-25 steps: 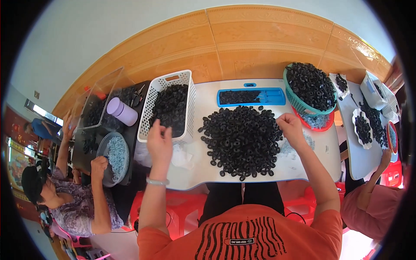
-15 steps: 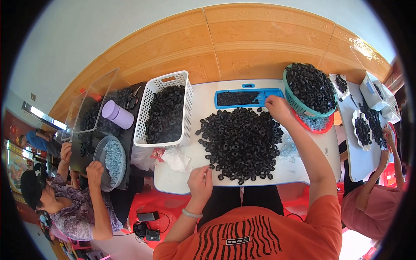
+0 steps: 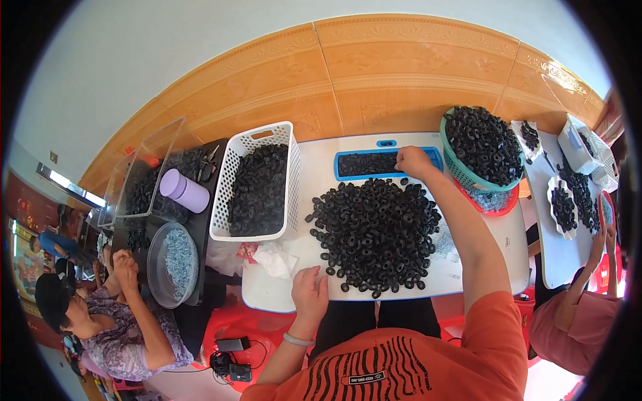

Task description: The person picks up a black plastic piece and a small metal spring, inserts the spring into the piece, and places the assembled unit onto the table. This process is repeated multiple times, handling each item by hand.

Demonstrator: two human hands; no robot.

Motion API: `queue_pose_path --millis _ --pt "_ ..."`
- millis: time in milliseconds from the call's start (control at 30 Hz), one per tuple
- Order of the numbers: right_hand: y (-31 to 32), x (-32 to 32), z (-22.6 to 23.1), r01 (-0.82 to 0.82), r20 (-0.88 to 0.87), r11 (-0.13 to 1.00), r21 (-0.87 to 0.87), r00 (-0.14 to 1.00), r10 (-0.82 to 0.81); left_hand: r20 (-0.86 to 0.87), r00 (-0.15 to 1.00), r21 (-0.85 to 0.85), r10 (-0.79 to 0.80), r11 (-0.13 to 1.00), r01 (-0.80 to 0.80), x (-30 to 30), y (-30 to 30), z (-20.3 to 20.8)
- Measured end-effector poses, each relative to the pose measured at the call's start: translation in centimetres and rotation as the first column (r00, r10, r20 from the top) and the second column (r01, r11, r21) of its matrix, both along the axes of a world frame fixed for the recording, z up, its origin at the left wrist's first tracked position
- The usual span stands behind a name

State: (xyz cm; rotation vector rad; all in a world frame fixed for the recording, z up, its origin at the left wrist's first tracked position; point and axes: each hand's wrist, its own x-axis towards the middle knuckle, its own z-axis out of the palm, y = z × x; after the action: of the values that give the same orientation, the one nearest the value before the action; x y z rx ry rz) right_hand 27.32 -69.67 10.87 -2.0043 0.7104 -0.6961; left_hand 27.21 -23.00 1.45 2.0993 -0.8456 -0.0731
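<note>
A big heap of small black rings (image 3: 378,230) lies on a white table (image 3: 315,175). My left hand (image 3: 309,293) rests at the table's near edge, fingers curled, just left of the heap. My right hand (image 3: 412,161) reaches over the heap to the blue tray (image 3: 433,156) at the back, which is filled with black rings; its fingers touch the tray's right part. Whether either hand holds a ring is hidden.
A white slotted basket (image 3: 257,184) of black rings stands at the left, a green basket (image 3: 483,148) of rings at the right on a red dish. Crumpled white paper (image 3: 275,258) lies near my left hand. Other people sit at the left (image 3: 107,321) and right (image 3: 578,321).
My right hand moved farther back onto the blue tray. My left hand came down from the white basket to the table's near edge.
</note>
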Motion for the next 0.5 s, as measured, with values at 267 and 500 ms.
queue_pose_path --millis 267,500 --pt "0.2 1.9 -10.2 -0.072 0.000 0.997 0.027 0.997 0.072 0.095 0.994 0.133 -0.058 0.990 0.045 2.2 0.3 -4.5" --pt "2.0 1.9 -21.0 -0.151 -0.003 0.987 0.063 0.988 0.151 0.149 0.985 0.083 -0.083 0.994 0.071 2.7 3.1 -10.6"
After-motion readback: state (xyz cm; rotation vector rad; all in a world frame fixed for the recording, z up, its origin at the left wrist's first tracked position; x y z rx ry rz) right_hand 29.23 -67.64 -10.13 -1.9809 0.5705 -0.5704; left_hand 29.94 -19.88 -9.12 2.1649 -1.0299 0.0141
